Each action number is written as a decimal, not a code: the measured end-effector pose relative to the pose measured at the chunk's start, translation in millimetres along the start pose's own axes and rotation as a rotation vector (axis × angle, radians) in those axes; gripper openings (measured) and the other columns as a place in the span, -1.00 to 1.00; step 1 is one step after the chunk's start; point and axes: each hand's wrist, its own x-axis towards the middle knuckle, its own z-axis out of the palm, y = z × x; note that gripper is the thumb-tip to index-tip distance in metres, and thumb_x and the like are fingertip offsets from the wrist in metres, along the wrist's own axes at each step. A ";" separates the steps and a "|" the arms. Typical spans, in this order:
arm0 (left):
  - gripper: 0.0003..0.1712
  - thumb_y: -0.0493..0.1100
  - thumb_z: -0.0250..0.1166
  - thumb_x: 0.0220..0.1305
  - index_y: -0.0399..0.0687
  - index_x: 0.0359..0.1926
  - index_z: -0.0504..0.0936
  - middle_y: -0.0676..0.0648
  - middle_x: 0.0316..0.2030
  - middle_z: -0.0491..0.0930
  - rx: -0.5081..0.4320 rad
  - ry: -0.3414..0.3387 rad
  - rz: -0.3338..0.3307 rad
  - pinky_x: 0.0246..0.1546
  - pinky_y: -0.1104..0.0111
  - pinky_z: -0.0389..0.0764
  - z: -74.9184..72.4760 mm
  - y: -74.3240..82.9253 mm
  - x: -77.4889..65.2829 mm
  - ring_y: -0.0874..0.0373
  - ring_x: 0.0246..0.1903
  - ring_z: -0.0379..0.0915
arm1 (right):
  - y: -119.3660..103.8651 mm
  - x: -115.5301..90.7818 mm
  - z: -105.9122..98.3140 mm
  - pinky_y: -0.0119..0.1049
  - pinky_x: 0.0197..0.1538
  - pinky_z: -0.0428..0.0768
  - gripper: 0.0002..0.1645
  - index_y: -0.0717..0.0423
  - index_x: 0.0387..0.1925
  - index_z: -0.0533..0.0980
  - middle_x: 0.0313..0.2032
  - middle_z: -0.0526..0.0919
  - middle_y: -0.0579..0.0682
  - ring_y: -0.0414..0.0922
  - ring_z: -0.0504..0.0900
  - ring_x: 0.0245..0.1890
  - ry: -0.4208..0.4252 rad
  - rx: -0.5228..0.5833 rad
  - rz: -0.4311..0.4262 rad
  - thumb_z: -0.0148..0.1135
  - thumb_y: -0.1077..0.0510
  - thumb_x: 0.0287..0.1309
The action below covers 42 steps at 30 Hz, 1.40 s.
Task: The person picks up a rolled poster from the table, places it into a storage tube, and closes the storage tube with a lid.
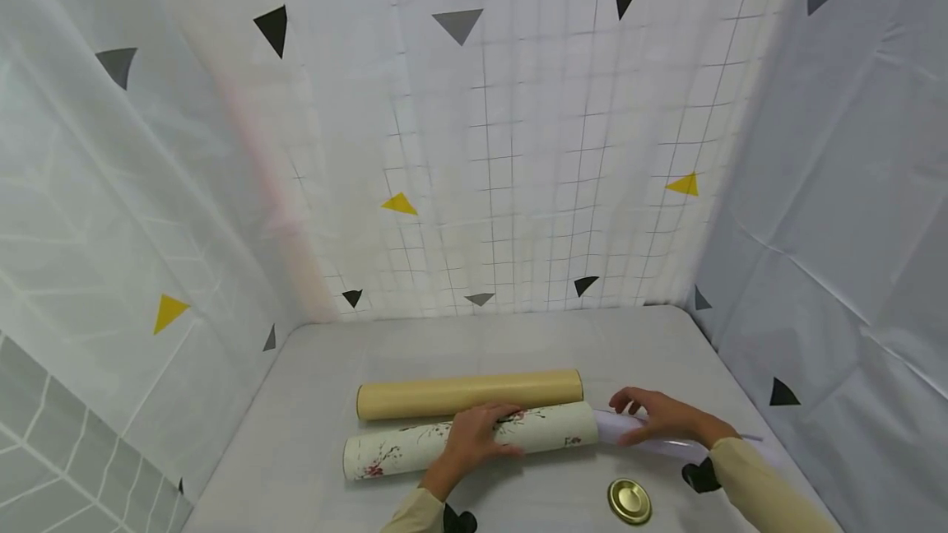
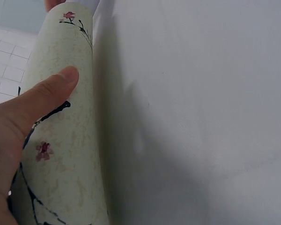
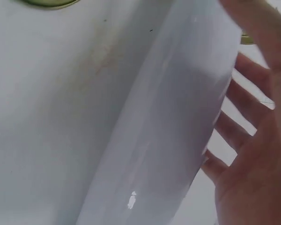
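A cream paper tube printed with dark branches and pink blossoms lies across the table. My left hand grips its middle from above; in the left wrist view the thumb lies along the tube's near side. From the tube's right end sticks a glossy white rolled sheet, its left part inside the tube and hidden. My right hand holds this roll loosely, thumb at the near side and curved fingers at the far side. Their tips are partly hidden behind the roll.
A plain tan tube lies just behind the blossom tube, nearly parallel. In front of the roll, a round gold lid rests flat on the white table. White sheets with triangles hang behind and at both sides.
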 end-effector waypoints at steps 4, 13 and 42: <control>-0.14 0.33 0.60 -0.16 0.26 0.24 0.66 0.18 0.14 0.72 0.002 0.003 0.007 -0.19 0.42 0.69 -0.7 0.4 -1.0 0.21 -0.01 0.72 | 2.7 -3.7 -1.2 -0.16 0.02 0.55 -0.31 0.14 0.12 0.54 0.04 0.65 0.03 -0.09 0.53 0.00 -0.033 -0.045 0.029 0.60 -0.06 0.02; -0.14 0.33 0.61 -0.16 0.21 0.22 0.68 0.17 0.12 0.73 0.014 -0.010 0.015 -0.18 0.40 0.71 -0.5 3.1 -4.8 0.21 -0.04 0.73 | 14.0 -3.6 1.9 -0.32 -0.13 0.52 -0.48 0.07 0.03 0.62 -0.07 0.70 -0.02 -0.20 0.56 -0.13 -0.063 -0.052 0.013 0.55 -0.06 0.09; -0.14 0.30 0.61 -0.14 0.23 0.24 0.66 0.16 0.11 0.75 -0.021 0.003 0.031 -0.12 0.36 0.72 2.0 4.4 -1.5 0.20 -0.01 0.73 | -7.6 17.0 15.1 -0.26 0.16 0.61 -0.32 0.15 0.26 0.46 0.15 0.70 0.16 0.09 0.68 0.15 -0.032 -0.145 -0.178 0.45 -0.01 0.19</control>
